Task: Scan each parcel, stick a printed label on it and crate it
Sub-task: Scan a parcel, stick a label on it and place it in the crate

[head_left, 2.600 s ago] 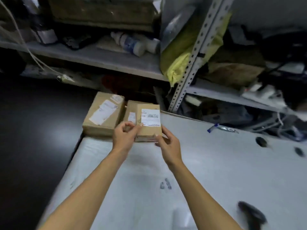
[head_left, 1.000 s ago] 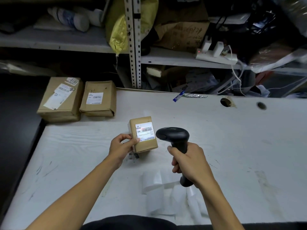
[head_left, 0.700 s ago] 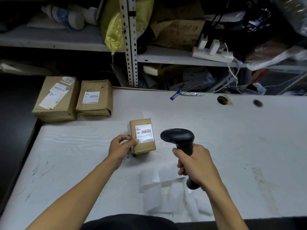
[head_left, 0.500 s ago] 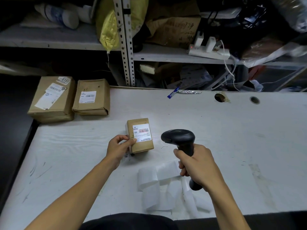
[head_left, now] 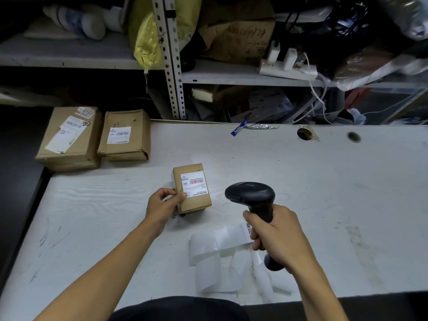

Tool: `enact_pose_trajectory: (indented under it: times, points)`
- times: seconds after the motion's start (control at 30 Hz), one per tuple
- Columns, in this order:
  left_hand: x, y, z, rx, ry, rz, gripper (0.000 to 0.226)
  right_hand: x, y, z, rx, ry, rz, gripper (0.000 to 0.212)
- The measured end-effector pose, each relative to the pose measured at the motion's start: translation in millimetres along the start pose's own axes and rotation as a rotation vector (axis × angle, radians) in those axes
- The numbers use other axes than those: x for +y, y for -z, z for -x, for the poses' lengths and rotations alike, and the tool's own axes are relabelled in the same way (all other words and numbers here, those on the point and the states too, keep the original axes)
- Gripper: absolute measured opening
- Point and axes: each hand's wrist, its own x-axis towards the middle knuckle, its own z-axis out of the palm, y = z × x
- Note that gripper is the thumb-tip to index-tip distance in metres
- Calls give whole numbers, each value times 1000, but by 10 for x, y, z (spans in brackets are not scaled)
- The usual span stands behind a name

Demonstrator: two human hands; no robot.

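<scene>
A small brown cardboard parcel (head_left: 194,200) with a white barcode label on its top face stands on the white table (head_left: 324,181). My left hand (head_left: 165,205) grips its left side, thumb on the label's corner. My right hand (head_left: 278,237) grips the handle of a black barcode scanner (head_left: 250,195), whose head points left toward the parcel; a green light shows on top. A strip of white printed labels (head_left: 220,249) lies curled on the table under the scanner.
Two larger labelled brown parcels (head_left: 69,137) (head_left: 125,135) sit at the table's far left corner. A blue-tipped wrapper (head_left: 252,128) lies near the back edge, by two cable holes (head_left: 305,133). Cluttered metal shelves (head_left: 231,75) with a power strip (head_left: 287,68) stand behind.
Earlier both hands held the parcel near the far left boxes. Now it is at the table's middle, held by the left hand alone, and the right hand holds the scanner beside it.
</scene>
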Motion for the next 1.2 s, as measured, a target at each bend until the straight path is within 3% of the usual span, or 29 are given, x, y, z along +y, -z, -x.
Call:
enact_pose_trajectory:
  times: [0.83, 0.93, 1.03, 1.07, 1.13, 1.2]
  points:
    - [-3, -84, 55, 51, 8, 2, 25, 157, 88, 16, -2, 12, -54, 26]
    - [3, -116, 76, 165, -48, -184, 30, 339, 127, -107, 67, -32, -59, 25]
    - [22, -222, 212, 330, -358, -521, 40, 795, 152, -360, 201, -140, 10, 29]
    - [22, -305, 284, 300, -528, -580, 38, 986, 153, -450, 240, -191, 36, 33]
    - [-32, -544, 463, 0, -765, -659, 37, 1319, 151, -592, 282, -285, 71, 42]
    - [-125, -854, 653, -338, -798, -803, 52, 1555, 125, -668, 268, -359, 98, 50]
